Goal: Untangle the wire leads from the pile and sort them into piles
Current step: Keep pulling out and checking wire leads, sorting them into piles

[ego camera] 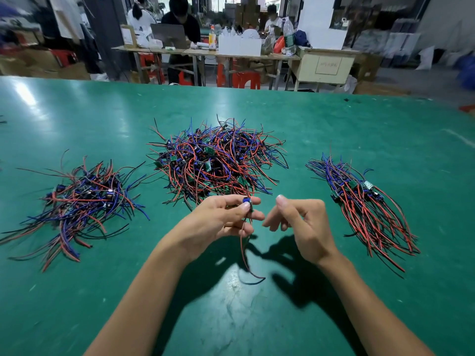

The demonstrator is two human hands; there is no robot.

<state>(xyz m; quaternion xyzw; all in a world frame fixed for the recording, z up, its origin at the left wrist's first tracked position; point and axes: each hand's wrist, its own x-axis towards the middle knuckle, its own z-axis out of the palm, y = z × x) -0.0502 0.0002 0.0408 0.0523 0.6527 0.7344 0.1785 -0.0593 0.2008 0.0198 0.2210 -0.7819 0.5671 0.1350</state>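
Bench: green mat (77, 119), glossy, window glare at far left, scuffs and pale flecks near the front edge.

Three heaps on the mat. Centre pile (217, 160): tangled red, blue and black leads with small green boards mixed in. Left pile (82, 201): loose, leads splayed in many directions. Right pile (365, 209): leads laid roughly parallel, boards at the far end, red and black tails toward the near edge.

Left hand (226, 219) is held above the mat just in front of the centre pile, thumb and fingers pinching one lead (247, 204) by its small blue-topped board; its red and black wires hang down past the palm and curl over the mat. Right hand (300, 222) is just beside it, not touching; fingers loosely curled, thumb up, holding nothing.

Room: workshop. Long table (205, 53) behind the bench with a laptop (168, 34), bottle (212, 38) and white boxes (239, 44); three people seated there. Red stools (239, 78) beneath. Cream cabinet (323, 65) to the right; its label is probably text, too blurred to read.
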